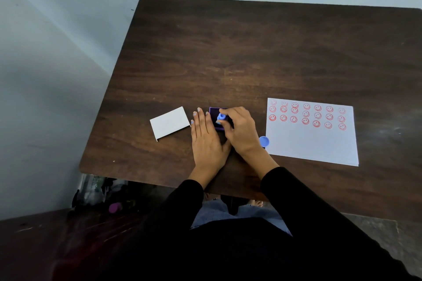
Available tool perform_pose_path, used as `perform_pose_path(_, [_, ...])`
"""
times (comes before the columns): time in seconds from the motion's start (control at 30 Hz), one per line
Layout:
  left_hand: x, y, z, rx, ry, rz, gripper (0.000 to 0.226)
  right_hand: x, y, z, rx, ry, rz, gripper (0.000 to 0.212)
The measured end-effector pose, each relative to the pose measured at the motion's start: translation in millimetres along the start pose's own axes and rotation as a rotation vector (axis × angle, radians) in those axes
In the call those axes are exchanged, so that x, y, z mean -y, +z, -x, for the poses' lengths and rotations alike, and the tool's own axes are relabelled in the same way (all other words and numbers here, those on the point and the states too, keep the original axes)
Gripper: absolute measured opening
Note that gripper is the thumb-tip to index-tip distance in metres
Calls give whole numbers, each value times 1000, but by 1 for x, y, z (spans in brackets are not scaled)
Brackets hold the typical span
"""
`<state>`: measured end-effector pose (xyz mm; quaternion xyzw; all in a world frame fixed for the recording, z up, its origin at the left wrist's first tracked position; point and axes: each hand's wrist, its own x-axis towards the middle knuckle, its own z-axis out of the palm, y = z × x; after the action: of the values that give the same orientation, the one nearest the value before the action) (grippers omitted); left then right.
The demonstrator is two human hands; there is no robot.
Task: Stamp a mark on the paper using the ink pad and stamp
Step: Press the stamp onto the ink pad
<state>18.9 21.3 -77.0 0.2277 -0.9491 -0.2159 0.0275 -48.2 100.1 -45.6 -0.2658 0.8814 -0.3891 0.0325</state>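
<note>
A small purple ink pad (214, 113) lies open near the table's front middle. My right hand (239, 130) pinches a small blue stamp (221, 117) and holds it down on the pad. My left hand (205, 134) lies flat on the table against the pad's left side, fingers spread, holding nothing. A white sheet of paper (312, 143) lies to the right, its upper part covered with three rows of red smiley marks; the lower half is blank.
A white lid (170, 123) lies left of my left hand. A blue cap (264, 141) sits at the paper's left edge. The dark wooden table (251, 52) meets a pale wall at the back and left. Clutter lies on the floor below.
</note>
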Motion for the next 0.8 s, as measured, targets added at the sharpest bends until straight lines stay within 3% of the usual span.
perform_pose_path(0.2, [-1,-1,1,-12,-4,16,84,1,-1,-4,17,20,2,16])
perform_pose_path(0.37, [0,-1,1,-11,6,4,84,0,-1,-1,67,4,16,27])
perform_pose_path(0.6, [0,-1,1,-26,3,25,86,-2,-2,-9,56,58,34,14])
perform_pose_path(0.8, [0,2,0,-22,1,10,85,-2,0,-5,68,49,23,27])
